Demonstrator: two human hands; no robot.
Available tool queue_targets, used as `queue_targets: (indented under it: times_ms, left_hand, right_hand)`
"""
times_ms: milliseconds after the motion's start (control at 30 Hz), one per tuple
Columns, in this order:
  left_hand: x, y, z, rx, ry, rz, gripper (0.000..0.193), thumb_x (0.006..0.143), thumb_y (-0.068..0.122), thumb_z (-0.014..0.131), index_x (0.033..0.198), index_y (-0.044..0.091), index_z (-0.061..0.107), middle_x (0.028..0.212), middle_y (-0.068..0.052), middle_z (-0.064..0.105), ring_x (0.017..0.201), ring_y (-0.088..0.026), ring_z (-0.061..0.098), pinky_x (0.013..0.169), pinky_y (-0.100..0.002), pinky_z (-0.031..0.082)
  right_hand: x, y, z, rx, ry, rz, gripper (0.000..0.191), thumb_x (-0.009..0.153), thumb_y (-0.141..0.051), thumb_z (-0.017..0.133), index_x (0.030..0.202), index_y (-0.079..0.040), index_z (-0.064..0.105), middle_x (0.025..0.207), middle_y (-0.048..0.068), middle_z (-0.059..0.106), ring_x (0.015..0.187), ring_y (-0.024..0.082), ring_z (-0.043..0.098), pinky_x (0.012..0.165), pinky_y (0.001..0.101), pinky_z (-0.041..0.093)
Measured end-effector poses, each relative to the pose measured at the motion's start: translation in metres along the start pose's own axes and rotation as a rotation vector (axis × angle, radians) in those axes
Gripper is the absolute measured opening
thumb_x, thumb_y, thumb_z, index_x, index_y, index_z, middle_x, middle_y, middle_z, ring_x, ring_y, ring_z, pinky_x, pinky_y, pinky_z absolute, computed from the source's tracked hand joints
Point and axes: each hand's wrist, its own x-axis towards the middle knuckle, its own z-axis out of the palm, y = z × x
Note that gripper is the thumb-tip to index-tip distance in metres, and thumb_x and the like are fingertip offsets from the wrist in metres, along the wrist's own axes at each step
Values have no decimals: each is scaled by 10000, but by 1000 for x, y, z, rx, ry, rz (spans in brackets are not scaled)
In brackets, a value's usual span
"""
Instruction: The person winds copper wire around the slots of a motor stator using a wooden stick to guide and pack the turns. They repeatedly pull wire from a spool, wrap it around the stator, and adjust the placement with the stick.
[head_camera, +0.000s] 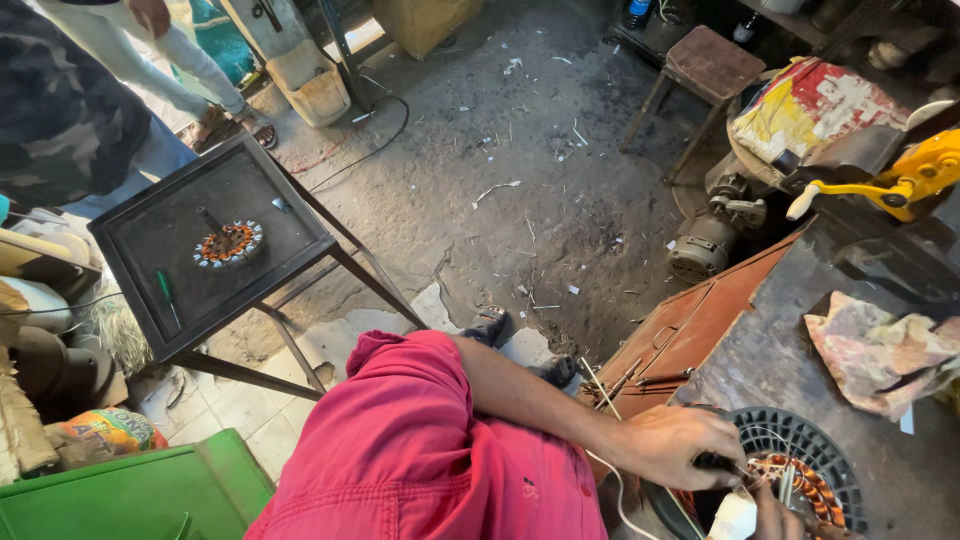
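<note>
Pink shirt (420, 450); copper windings (810, 485); green crate (130, 495).

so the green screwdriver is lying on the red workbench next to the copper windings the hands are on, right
Not quite. In the head view the green screwdriver lies on the black metal table at left, near a second wound stator. The left hand and right hand work on the copper windings.
</note>
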Motion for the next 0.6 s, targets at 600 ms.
queue_targets:
  times_ms: [600]
  left_hand:
    - [31,-30,-14,573,-206,730,302,956,250,623,1252,195,596,1226,-46,672,1123,-227,666,854,-401,557]
  right_hand:
    - [-8,0,-12,-48,-63,87,297,1043,-68,618,1318,-68,730,1068,129,706,972,303,693,972,402,560]
